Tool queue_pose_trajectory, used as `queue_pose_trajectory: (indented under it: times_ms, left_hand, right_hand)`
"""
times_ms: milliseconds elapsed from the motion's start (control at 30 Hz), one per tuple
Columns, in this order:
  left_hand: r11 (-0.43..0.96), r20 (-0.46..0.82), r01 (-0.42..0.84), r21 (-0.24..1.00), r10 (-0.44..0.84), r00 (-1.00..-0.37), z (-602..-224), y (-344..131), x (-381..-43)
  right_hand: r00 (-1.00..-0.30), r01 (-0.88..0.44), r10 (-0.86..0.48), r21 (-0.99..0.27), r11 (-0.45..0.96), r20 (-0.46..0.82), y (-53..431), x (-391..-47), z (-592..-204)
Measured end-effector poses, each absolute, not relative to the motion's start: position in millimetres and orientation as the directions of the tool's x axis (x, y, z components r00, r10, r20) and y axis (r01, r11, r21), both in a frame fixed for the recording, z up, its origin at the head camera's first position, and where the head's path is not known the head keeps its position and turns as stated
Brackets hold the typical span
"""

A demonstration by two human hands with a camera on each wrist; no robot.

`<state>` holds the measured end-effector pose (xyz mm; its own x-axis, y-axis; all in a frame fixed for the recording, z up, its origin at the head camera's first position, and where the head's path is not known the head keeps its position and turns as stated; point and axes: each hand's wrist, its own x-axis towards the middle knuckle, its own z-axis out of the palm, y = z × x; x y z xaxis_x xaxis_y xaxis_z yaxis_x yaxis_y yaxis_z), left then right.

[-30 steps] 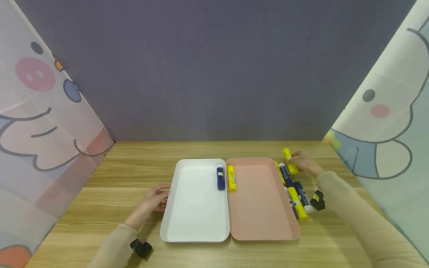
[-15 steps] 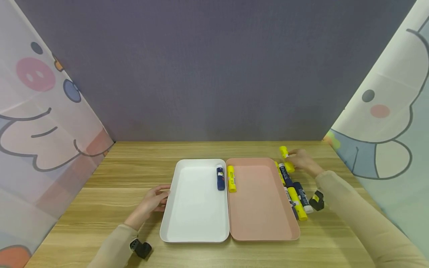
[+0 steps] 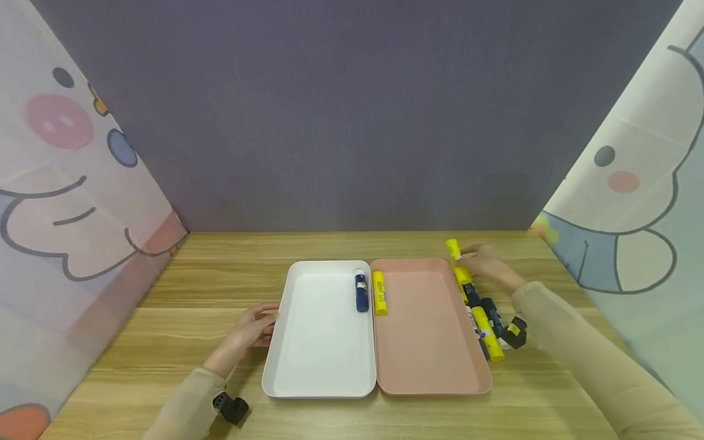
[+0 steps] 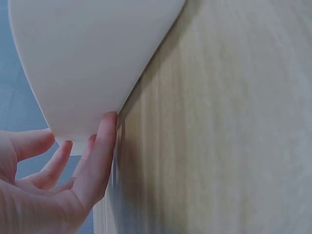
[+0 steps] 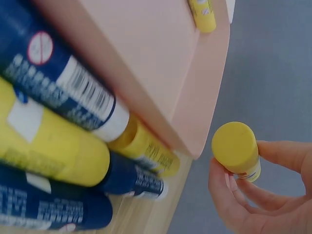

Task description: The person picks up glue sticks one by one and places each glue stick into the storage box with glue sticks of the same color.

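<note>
Right hand (image 3: 486, 263) pinches a yellow stick (image 5: 235, 145); left hand (image 3: 249, 331), loosely spread, seemingly touches the white tray (image 3: 321, 342).

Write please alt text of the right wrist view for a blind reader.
A right hand holds a yellow tube near the corner of a pink tray. Three blue tubes and two yellow ones lie beside it on a wooden table; another yellow tube lies inside.

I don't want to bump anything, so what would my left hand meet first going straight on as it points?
The white tray: your left hand points at its outer wall, and the fingers seem to touch it there, though a slight gap is hard to rule out.
</note>
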<state>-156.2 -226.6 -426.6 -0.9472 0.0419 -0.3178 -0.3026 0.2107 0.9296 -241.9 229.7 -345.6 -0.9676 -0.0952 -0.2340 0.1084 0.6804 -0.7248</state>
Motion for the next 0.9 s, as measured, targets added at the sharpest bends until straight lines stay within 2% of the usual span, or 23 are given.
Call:
queue_pose_trajectory:
  times_ms: [267,733,900]
  left_hand:
    - [0.219,-0.315,-0.299,0.929,0.043,-0.948,-427,-228,-158]
    - [0.223,-0.315,-0.297,0.928,0.046,-0.948,-425,-227,-156]
    - [0.227,-0.309,-0.29,0.93,0.051,-0.95,-425,-228,-155]
  right_hand:
    - [-0.954,0.118,-0.137,-0.756,0.644,-0.266,215,-238,-344]
    - [-0.941,0.193,-0.121,-0.795,0.575,-0.316,192,-234,-349]
    - [-0.93,0.194,-0.163,-0.817,0.544,-0.33,187,-236,-356]
